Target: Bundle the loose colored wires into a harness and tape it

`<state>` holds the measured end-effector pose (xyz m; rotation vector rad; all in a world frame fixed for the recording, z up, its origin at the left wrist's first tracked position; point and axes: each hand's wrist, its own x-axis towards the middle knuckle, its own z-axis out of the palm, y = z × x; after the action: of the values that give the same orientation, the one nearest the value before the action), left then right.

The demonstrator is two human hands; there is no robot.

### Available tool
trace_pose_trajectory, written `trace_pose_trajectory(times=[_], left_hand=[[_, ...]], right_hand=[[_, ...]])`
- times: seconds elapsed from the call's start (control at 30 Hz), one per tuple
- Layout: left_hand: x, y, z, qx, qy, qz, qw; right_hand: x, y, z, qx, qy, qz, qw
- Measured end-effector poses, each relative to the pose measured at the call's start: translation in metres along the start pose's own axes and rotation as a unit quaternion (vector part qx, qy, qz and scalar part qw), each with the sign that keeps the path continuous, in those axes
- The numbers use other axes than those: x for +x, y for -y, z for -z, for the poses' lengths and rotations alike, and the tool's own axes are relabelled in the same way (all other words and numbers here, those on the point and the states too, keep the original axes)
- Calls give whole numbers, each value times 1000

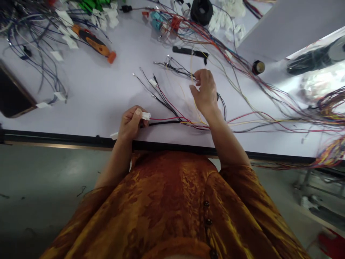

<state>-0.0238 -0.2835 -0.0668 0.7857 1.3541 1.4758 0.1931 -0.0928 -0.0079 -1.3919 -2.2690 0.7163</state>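
Note:
My left hand (131,123) grips a small white plastic connector (146,116) between thumb and fingers, and a black-sheathed wire harness (164,123) runs from it to the right. Red, yellow and thin black wires (161,102) fan out across the white table (102,108) from that harness, some ending in bare metal terminals. My right hand (205,94) hangs just above the wires with its fingers apart and curled, holding nothing I can see. A black wire loop (222,106) lies just beyond its wrist.
An orange-and-black screwdriver (93,41) and a black-framed phone (12,91) lie at the far left. Bundles of multicoloured wires (309,120) sprawl right, with teal connectors (157,19), a black tape roll (201,10) and a small spool (258,67) beyond. The table's black front edge (67,138) runs before my body.

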Motion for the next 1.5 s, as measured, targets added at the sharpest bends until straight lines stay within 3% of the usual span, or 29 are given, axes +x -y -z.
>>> trace_pose_trajectory(times=[0.13,0.23,0.4,0.53,0.67,0.83,1.0,1.2,1.5], left_hand=[[-2,0,1,21,13,-7,1000],[-4,-4,-3,35,19,-11,999],[-7,-13,-9,53,29,-4,998],[-9,-15,-8,83,38,-9,996],[-8,-10,-7,137,57,-44,988],[-7,-5,-5,180,72,-76,978],[-7,-6,-6,177,81,-71,978],[-6,-10,-9,177,69,-61,980],[-6,-8,-6,217,96,-97,967]], right_hand=[[-33,19,-9,-13,171,68,983],[-48,29,-19,-85,235,48,967],[-49,21,-29,-89,239,47,966],[-50,9,-23,-44,222,18,974],[-52,7,-16,-65,256,3,965],[-55,9,-17,-78,234,41,968],[-54,9,-18,-73,269,65,958],[-49,16,-16,-76,307,52,947],[-63,41,-23,-216,313,34,924]])
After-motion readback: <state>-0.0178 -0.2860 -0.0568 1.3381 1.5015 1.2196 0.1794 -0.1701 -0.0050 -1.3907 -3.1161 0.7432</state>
